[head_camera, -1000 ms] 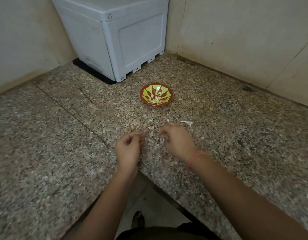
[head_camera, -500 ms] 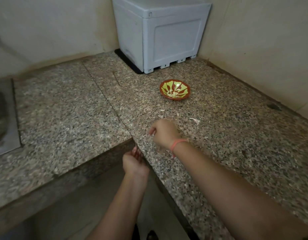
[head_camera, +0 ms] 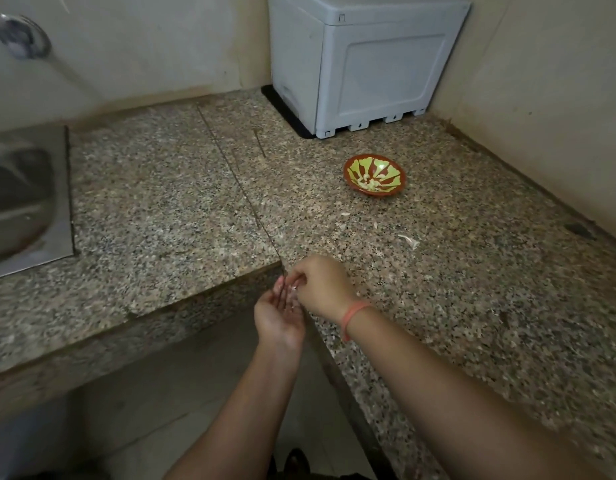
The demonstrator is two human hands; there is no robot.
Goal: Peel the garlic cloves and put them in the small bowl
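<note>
Granite counter (head_camera: 472, 289), cupped left hand (head_camera: 280, 315)

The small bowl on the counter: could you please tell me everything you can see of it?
The small bowl is round and shallow, with a reddish-brown rim and outside, and a yellow-green inside crossed by reddish-brown rays; it looks glazed. It sits upright on the speckled granite counter, in front of the grey plastic box and beyond both hands, touched by neither. A few pale pieces, probably peeled garlic cloves, lie at its bottom. Bits of papery skin lie on the counter nearer the hands.
</note>
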